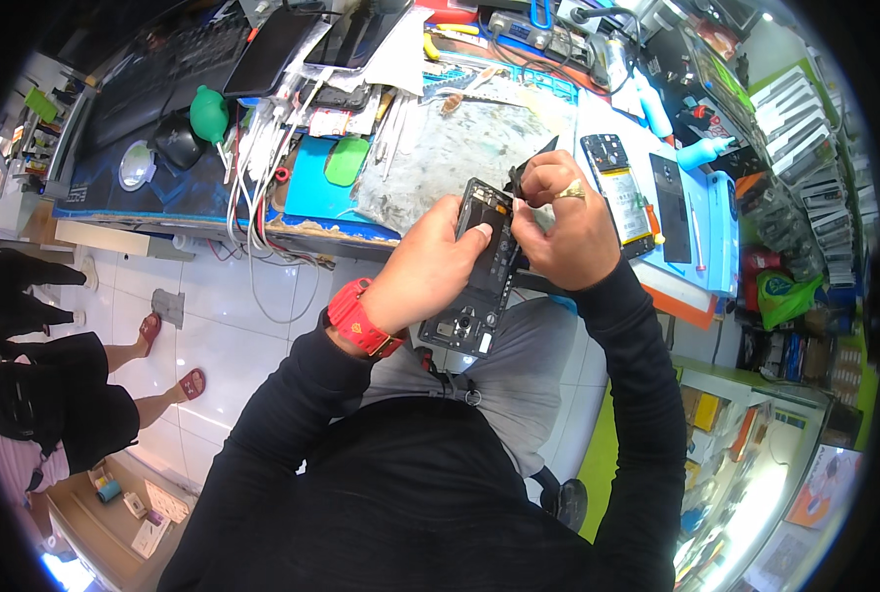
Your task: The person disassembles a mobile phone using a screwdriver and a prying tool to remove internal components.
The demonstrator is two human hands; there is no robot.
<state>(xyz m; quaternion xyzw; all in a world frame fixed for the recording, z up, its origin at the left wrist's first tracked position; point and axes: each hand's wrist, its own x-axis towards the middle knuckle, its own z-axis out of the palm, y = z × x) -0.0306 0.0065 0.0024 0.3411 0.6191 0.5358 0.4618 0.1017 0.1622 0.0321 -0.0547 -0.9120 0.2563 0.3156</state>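
Observation:
My left hand (432, 264), with a red watch (359, 318) on its wrist, grips a black phone frame (487, 259) with exposed inner parts, over my lap. The thumb presses on its inner face. At the frame's upper right edge, my right hand (570, 225) is closed in a pinch, a ring on one finger. A thin dark pointed piece (538, 156) sticks out above those fingertips. What the fingertips hold is too small and covered to make out.
A worn grey work mat (459, 138) lies on the bench ahead. An opened phone with its battery (622, 202) rests on a blue tray (721, 237) at right. White cables (262, 148), a green blower bulb (209, 114) and a mouse (176, 146) crowd the left. Another person (75, 395) stands far left.

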